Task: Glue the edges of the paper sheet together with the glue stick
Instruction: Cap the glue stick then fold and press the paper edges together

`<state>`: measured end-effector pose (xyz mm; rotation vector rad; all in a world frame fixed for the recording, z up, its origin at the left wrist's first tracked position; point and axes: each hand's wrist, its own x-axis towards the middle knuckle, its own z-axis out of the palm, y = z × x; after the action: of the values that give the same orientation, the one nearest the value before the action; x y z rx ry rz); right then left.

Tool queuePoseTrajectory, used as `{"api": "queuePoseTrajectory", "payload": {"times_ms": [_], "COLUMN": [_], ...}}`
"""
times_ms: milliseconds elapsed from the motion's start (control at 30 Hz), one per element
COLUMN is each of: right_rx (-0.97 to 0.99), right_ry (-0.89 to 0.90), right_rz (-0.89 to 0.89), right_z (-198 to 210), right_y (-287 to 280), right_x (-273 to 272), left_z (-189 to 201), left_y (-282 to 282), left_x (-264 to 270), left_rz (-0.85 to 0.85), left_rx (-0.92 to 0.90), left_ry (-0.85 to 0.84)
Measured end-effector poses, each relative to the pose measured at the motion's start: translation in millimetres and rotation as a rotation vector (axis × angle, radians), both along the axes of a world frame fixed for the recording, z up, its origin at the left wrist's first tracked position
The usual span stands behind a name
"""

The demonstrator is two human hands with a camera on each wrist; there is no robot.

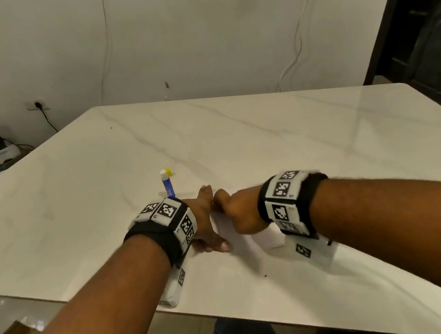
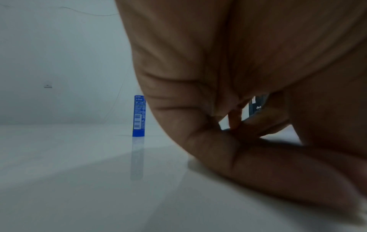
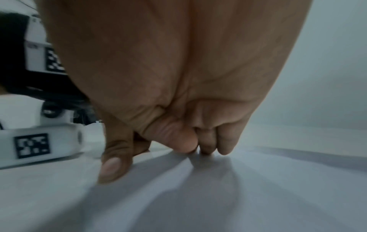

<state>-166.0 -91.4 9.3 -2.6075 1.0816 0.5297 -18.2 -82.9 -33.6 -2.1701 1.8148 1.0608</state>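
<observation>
The right hand (image 1: 236, 213) is curled into a loose fist, knuckles and fingertips (image 3: 206, 147) bearing down on the white paper sheet (image 1: 243, 239); the thumb (image 3: 113, 166) points down to the sheet beside them. It holds nothing. It looks to be rubbing along the folded sheet to set a seam, though the seam itself cannot be made out against the pale surface.

The left hand (image 1: 203, 222) lies flat just beside it, fingers straight and close together, thumb splayed toward the body, pinning the sheet's left end to the marble table (image 1: 298, 153). The two hands touch or nearly touch at the far edge of the sheet.

The sheet lies flat under both hands near the table's front edge, its long axis running left to right, and most of it is hidden by them.

The glue stick (image 1: 168, 185) stands upright just beyond the left wrist, blue barrel with its white tip exposed; its yellow cap (image 1: 169, 171) rests on the table right behind it. In the left wrist view the glue stick (image 2: 139, 116) is to the left of the palm and apart from it.

So the stick is far nearer the left hand, ahead of it and slightly outward. If more glue is needed, the left hand has the short reach, but lifting it frees the sheet.
</observation>
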Motion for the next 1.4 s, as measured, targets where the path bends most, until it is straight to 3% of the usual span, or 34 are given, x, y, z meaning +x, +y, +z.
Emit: {"api": "queuePoseTrajectory", "payload": {"times_ms": [300,633,800,1133,1267,1400], "right_rx": [0.035,-0.040,-0.129,-0.136,-0.136,-0.142], "right_ry": [-0.062,0.088,0.184,0.174,0.242,0.192], "right_rz": [-0.108,0.031,-0.057,-0.192,-0.260,-0.226], "right_z": [12,3,-16,-21,-19,-7], "right_y": [-27,12,-10,-49,-54,-42], "right_x": [3,-6,-14,-88,-115,-97], "left_z": [13,24,31,23,29,34], "left_y": [8,5,8,-4,-6,-8], "left_x": [-4,-17,-28,-34,-38,-44], "left_rz": [-0.062,-0.092,-0.224,-0.312,-0.382,-0.447], "left_rx": [-0.034,0.054,0.006,-0.069,-0.087,-0.065], "left_ry": [-0.072,-0.114,-0.467,-0.618,-0.541,-0.538]}}
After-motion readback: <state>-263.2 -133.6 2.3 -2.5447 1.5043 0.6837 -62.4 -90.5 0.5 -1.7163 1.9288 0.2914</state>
